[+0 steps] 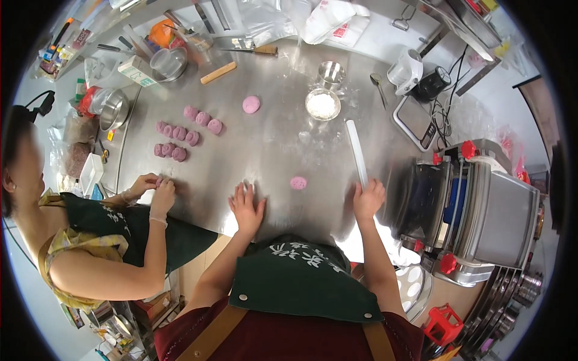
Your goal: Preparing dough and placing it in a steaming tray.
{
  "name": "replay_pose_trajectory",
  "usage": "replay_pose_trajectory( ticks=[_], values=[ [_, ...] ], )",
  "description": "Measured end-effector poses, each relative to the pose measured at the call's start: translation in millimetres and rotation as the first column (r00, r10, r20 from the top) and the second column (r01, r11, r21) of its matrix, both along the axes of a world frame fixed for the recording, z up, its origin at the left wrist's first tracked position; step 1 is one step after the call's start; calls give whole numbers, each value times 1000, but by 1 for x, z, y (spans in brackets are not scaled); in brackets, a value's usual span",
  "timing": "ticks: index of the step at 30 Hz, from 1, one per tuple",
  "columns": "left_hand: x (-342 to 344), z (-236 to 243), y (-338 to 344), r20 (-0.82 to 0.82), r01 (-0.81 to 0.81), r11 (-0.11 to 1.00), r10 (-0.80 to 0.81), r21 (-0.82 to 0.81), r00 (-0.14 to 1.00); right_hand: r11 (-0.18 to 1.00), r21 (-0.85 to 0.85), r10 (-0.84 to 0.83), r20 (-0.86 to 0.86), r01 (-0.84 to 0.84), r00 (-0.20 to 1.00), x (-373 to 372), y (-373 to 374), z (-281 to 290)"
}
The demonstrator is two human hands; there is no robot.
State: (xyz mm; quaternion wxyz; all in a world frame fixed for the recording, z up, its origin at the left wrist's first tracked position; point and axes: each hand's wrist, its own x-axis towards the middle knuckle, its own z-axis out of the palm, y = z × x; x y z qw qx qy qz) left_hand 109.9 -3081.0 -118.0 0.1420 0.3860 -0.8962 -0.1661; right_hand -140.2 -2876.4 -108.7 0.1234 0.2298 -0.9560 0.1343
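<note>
My left hand (245, 207) rests on the steel table, fingers spread, with nothing in it. My right hand (369, 200) is closed round the near end of a white rolling pin (356, 147), which points away from me and slightly left. Between my hands lies a small flattened pink dough piece (298, 182), touched by neither. Farther off sits a larger pink dough disc (251, 104). Several rolled pink-purple dough pieces (179, 133) stand in short rows at the left. A steel bowl of white flour (323, 105) is beyond the pin.
At the left, a co-worker's hands (159, 195) pinch a small pink piece. A second steel bowl (332, 73), a spoon (379, 89) and a scale (414, 123) stand farther back. A large machine (475, 210) borders the right. A wooden stick (218, 73) and a knife (262, 51) lie far left.
</note>
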Motion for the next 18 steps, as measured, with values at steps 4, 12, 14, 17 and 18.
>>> replay_pose_trajectory(
  ticks=[4, 12, 14, 17, 18],
  values=[
    [12, 4, -2, 29, -57, 998, 56, 23, 998, 958, -113, 249, -125, -263, 960, -35, -77, 40],
    [14, 17, 5, 58, -123, 991, 119, 57, 991, 846, -34, 528, 183, -532, 829, -109, -203, 29],
    [15, 20, 6, 55, -128, 990, 125, 55, 991, 842, 187, 437, 312, -506, 843, -122, -219, 18],
    [21, 19, 5, 34, -151, 986, 148, 75, 988, 840, 281, 371, 325, -463, 870, -128, -236, 4],
    [22, 21, 5, 36, -157, 985, 155, 74, 987, 837, 277, 378, 331, -472, 865, -128, -239, 3]
  ],
)
